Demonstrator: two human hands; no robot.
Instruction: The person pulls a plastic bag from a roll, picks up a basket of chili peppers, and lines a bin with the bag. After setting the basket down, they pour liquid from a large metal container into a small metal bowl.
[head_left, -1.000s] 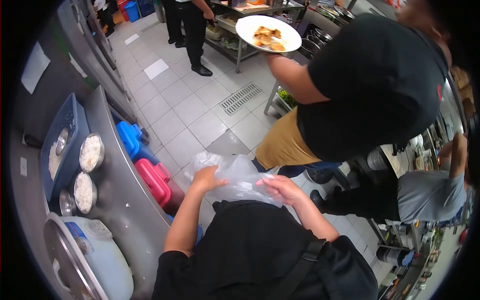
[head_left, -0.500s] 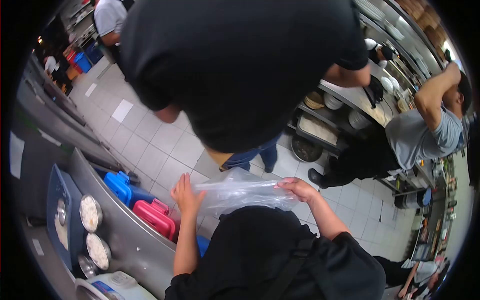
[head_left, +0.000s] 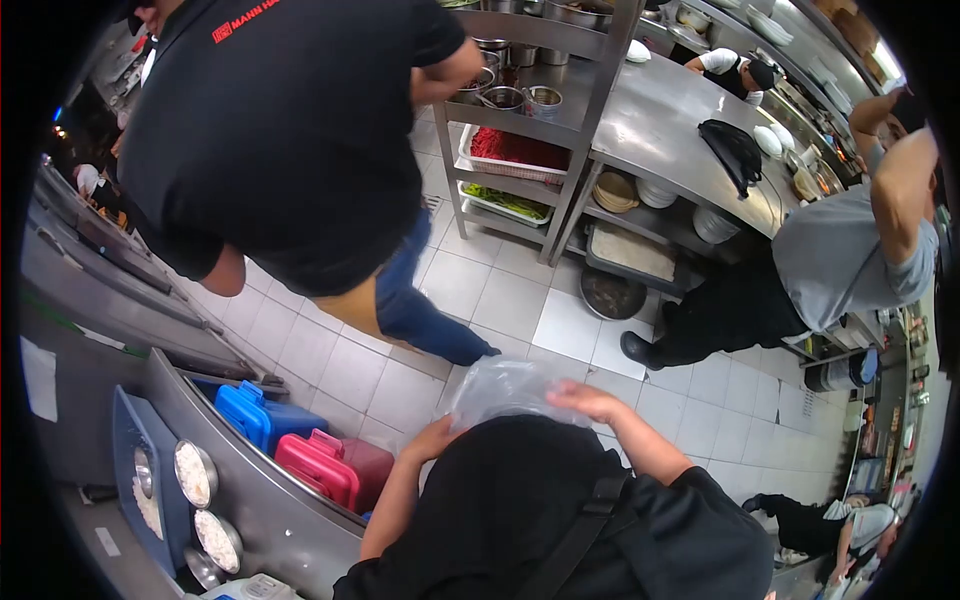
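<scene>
Clear plastic over a busy floor

Pale square-tiled flooring [head_left: 405, 395] lies beneath everything; if wet, it could cost someone their footing. Beside it runs a long brushed stainless-steel counter [head_left: 265, 510]. A co-worker in a black shirt [head_left: 270, 150] stands close ahead, so one backward step could jostle the person's arms. Near the counter sit a blue lidded plastic bin [head_left: 265, 415] and a pink-red lidded plastic bin [head_left: 320, 465], likely knee hazards in a turn. The thin, see-through plastic bag [head_left: 505, 385] hangs between the hands, before the torso; a hard tug could tear it. Two round metal bowls of white rice [head_left: 195, 472] stand uncovered, open to drips. The right hand [head_left: 588, 400] appears to pinch the bag's edge; the left hand [head_left: 435, 438] touches its other side, grip partly hidden, so how closed it is cannot be told.
</scene>
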